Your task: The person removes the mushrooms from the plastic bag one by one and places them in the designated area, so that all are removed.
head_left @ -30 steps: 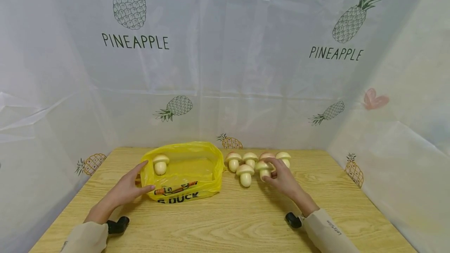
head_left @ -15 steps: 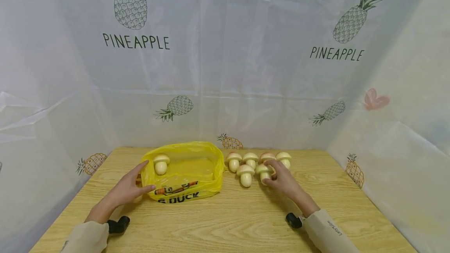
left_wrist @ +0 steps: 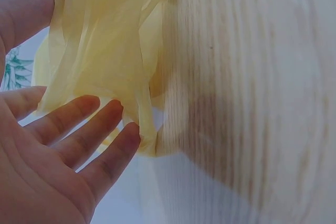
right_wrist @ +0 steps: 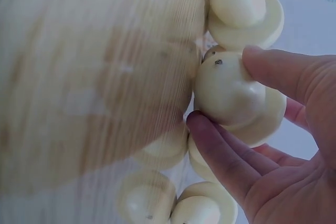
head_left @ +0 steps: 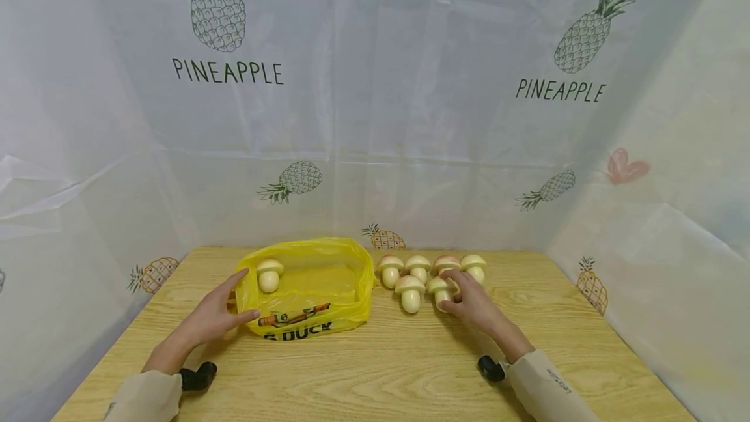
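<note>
A yellow plastic bag (head_left: 350, 312) with DUCK lettering lies on its side, its mouth held wide. My left hand (head_left: 212, 315) is spread at the bag's left edge; in the left wrist view its straight fingertips touch the thin yellow film (left_wrist: 100, 40). One mushroom (head_left: 269, 277) stands inside the bag. To the right, my right hand (head_left: 476, 305) pinches a pale glossy mushroom (right_wrist: 226, 90) between thumb and fingers, at the front of a cluster. Part of that mushroom is hidden behind the fingers.
Several more mushrooms (head_left: 411, 295) stand close together beside and behind the held one, right of the bag. The wooden table (head_left: 351, 383) ends at a pineapple-print sheet (head_left: 404, 116) behind and on both sides.
My right fingers have shifted slightly on the mushroom, which stays among the others. The left hand and the bag stay in place.
</note>
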{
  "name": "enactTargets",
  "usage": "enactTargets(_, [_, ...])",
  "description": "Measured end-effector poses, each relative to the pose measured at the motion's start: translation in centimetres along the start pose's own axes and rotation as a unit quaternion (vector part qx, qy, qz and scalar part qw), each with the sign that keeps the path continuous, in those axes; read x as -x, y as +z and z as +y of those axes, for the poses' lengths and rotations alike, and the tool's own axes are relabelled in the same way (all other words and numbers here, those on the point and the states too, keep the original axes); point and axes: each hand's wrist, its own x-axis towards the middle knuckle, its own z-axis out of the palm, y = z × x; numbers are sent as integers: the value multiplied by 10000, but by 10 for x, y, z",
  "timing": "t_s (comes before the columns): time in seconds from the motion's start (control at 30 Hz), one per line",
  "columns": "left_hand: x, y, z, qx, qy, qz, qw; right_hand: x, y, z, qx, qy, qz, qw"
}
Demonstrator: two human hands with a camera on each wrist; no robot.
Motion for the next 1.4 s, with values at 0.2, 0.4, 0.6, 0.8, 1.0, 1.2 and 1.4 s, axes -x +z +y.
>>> enactTargets(0.2, [0, 0, 0, -31, -5, 10, 10000, -1, 0, -2, 34, -10, 0, 10000])
enactTargets(0.4, [0, 0, 0, 11, -10, 1, 10000, -1, 2, -3, 209, 82, 36, 9997])
enactTargets(0.6, [0, 0, 0, -9, -29, 8, 10000, -2, 2, -5, 305, 158, 10, 9994])
enactTargets(0.8, [0, 1, -2, -4, -27, -10, 10000, -3, 2, -6, 435, 154, -41, 9989])
enactTargets(1.0, [0, 0, -2, -35, -12, 4, 10000, -2, 2, -7, 450, 142, -52, 9989])
enactTargets(1.2, [1, 0, -1, -30, -18, 3, 10000, -1, 2, -6, 490, 61, -54, 9988])
enactTargets(1.4, [0, -1, 0, 28, -3, 13, 10000, -1, 1, -3, 577, -78, -52, 9983])
